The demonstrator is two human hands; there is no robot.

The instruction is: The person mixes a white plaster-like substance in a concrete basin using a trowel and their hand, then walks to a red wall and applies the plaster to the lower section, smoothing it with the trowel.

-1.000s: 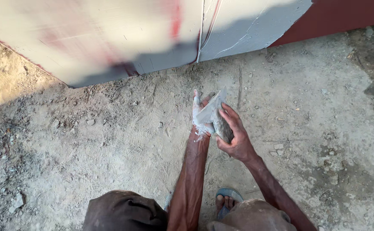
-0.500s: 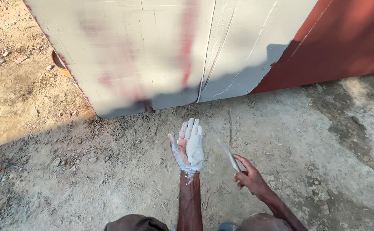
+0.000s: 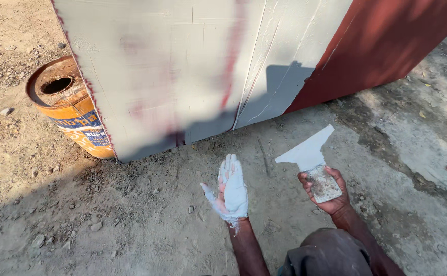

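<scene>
At the far left, behind the left edge of the grey panel (image 3: 182,76), I see a rusty orange drum (image 3: 67,107) lying on the dirt ground (image 3: 80,225). The panel stands upright; its left part is coated grey with faint red showing through, and its right part (image 3: 387,46) is bare red. In front of its lower edge my left hand (image 3: 231,189) is flat and open, fingers stretched toward the panel, covered with pale grey putty and holding nothing. To its right, my right hand (image 3: 326,191) is closed around the handle of a wide putty scraper (image 3: 310,158), the blade pointing up and away, well apart from the panel. I judge the spreading step is in pause, between strokes. The next move would need the blade brought flat against the uncoated area near the red part, with even pressure.
</scene>
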